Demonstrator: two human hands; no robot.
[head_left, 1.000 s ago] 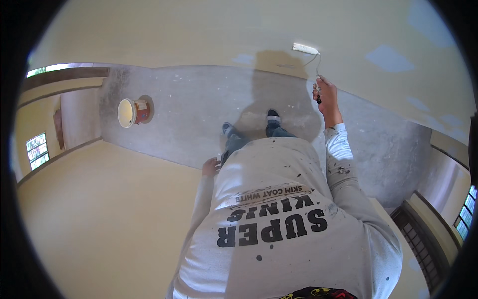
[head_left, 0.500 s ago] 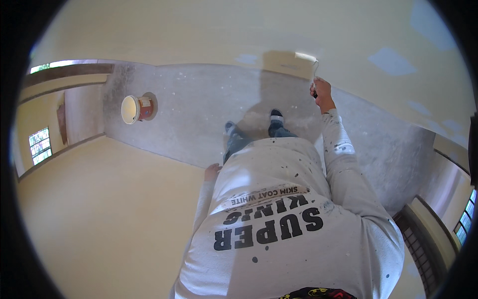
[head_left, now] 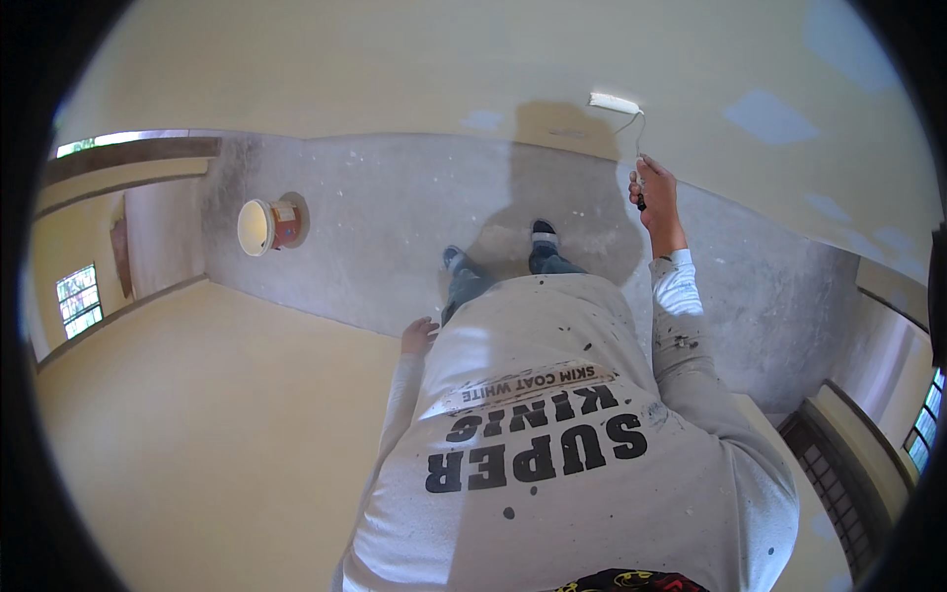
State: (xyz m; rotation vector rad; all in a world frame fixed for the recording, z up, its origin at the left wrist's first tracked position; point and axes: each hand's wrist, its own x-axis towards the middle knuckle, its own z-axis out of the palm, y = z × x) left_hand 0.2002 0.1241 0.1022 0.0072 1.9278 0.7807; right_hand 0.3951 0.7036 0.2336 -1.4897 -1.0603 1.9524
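Observation:
My right hand [head_left: 655, 197] is closed round the handle of a paint roller [head_left: 614, 103], its white sleeve at the cream wall [head_left: 691, 59] ahead, just above the floor line in the picture. Pale patches mark that wall, and my shadow falls on it beside the roller. My left hand [head_left: 419, 336] hangs by my left leg, fingers loosely apart with nothing visible in them. My feet [head_left: 544, 237] in dark sandals stand on the grey, speckled floor [head_left: 375, 197], below my paint-spotted light shirt.
A white bucket [head_left: 266, 225] with a red-brown label stands on the floor to my left. At the left are openings and a barred window [head_left: 79, 300]. At the lower right are a dark grilled doorway [head_left: 829, 488] and another window [head_left: 925, 414].
The roller first dipped slightly in the picture, then rose and shifted a little right. My right hand moved left and up, then back right and down. My left hand stayed by my leg.

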